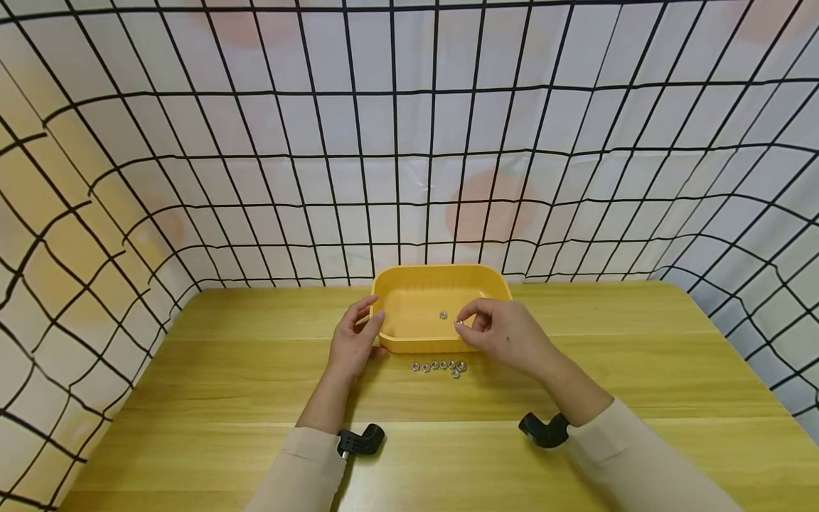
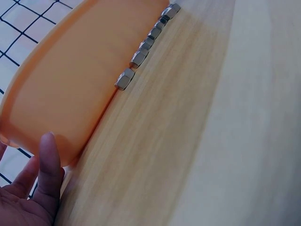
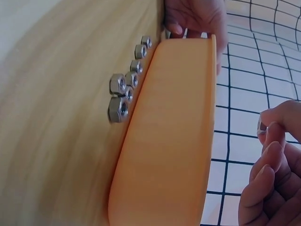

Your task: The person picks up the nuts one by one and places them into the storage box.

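My right hand (image 1: 508, 334) pinches a small metal hex nut (image 3: 261, 126) between thumb and fingertip, above the right part of a yellow plastic tray (image 1: 409, 346). Inside that tray lies one loose nut (image 1: 443, 314). My left hand (image 1: 350, 341) is at the tray's left end, its thumb (image 2: 49, 157) lying fairly straight against the corner and the other fingers partly hidden behind the end. Several more nuts (image 1: 443, 365) stand in a rough row on the table along the tray's near side, with one (image 1: 456, 373) out of line at the right.
The tray stands on a wood-grain table (image 1: 224, 391) close to its back edge. A black wire grid (image 1: 397, 156) with a pale patterned sheet behind it encloses the back and both sides. Each wrist carries a black camera mount (image 1: 361, 439).
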`<state>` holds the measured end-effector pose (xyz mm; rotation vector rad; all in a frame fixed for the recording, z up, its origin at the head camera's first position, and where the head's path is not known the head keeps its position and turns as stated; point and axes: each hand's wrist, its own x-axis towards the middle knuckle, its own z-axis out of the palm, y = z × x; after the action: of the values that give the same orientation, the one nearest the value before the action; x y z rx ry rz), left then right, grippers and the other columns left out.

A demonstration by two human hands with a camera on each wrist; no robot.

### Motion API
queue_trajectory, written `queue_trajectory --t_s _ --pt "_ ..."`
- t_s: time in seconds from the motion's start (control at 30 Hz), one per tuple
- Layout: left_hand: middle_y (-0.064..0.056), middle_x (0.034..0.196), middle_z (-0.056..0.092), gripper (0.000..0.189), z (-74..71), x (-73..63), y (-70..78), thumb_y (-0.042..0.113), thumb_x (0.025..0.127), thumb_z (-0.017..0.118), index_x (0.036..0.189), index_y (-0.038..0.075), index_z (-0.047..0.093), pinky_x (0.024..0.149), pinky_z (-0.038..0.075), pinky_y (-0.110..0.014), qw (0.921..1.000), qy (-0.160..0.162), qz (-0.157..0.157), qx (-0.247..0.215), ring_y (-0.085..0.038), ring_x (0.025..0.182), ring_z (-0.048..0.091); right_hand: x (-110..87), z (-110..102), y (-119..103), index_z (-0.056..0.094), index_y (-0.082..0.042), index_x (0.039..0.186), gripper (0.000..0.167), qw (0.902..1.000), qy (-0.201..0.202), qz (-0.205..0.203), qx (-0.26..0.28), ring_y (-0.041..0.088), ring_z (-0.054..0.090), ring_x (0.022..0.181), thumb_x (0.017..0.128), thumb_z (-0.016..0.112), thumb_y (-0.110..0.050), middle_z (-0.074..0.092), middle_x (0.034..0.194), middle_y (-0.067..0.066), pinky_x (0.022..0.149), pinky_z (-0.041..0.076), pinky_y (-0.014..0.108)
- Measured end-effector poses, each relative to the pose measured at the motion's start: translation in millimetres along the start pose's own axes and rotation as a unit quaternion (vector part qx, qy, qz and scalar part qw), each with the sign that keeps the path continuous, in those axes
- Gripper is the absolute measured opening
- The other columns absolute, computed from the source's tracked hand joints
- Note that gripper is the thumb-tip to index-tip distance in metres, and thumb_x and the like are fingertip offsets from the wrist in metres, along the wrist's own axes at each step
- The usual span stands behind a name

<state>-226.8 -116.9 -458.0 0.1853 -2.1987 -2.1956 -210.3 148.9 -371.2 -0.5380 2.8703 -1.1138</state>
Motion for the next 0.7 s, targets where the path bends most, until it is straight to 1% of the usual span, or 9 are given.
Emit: queue_trajectory --t_s 0.1,0.27,0.37,0.53,0.7 --pt "-0.012 0.156 0.039 0.042 0.0 0.3 -0.4 0.032 0.101 0.067 0.142 0.026 0.059 0.058 0.061 -0.026 1.0 -0.001 0.0 0.001 -0.031 0.137 0.049 6.7 -1 0 0.073 -0.017 0.096 0.01 1.0 -0.001 0.0 -0.006 0.014 0.051 0.058 0.092 0.075 -0.026 0.061 0.071 -0.003 0.052 0.042 0.023" --pt "-0.012 0.156 0.039 0.042 -0.2 0.7 -1.1 0.032 0.1 0.067 0.141 0.027 0.059 0.058 0.061 -0.027 1.0 0.001 0.0 0.001 -0.031 0.137 0.049 17.8 0 1 0.073 -0.017 0.099 0.012 0.9998 -0.005 0.012 -0.014 0.015 0.05 0.058 0.093 0.073 -0.028 0.062 0.072 -0.002 0.051 0.041 0.024" --pt "-0.014 0.156 0.039 0.043 -0.2 0.7 -1.8 0.032 0.1 0.068 0.141 0.026 0.059 0.058 0.061 -0.027 1.0 0.001 0.003 0.001 -0.032 0.137 0.049 23.6 2 2 0.073 -0.017 0.1 0.013 0.9996 -0.005 0.022 -0.018 0.015 0.05 0.058 0.094 0.073 -0.028 0.062 0.074 -0.001 0.051 0.041 0.024" --pt "-0.014 0.155 0.04 0.043 0.1 1.3 -2.4 0.032 0.1 0.068 0.142 0.026 0.059 0.059 0.061 -0.027 1.0 0.0 0.003 0.002 -0.033 0.136 0.05 30.6 6 7 0.073 -0.017 0.101 0.013 0.999 -0.005 0.042 -0.018 0.016 0.049 0.058 0.095 0.072 -0.028 0.062 0.076 0.0 0.049 0.039 0.024" --pt "-0.013 0.155 0.04 0.043 -0.2 1.2 -1.7 0.032 0.1 0.067 0.142 0.026 0.059 0.059 0.061 -0.027 1.0 0.0 0.003 0.001 -0.031 0.135 0.05 38.2 11 15 0.073 -0.016 0.102 0.016 0.9985 -0.002 0.05 -0.021 0.015 0.051 0.057 0.095 0.07 -0.03 0.063 0.076 0.0 0.049 0.041 0.025"
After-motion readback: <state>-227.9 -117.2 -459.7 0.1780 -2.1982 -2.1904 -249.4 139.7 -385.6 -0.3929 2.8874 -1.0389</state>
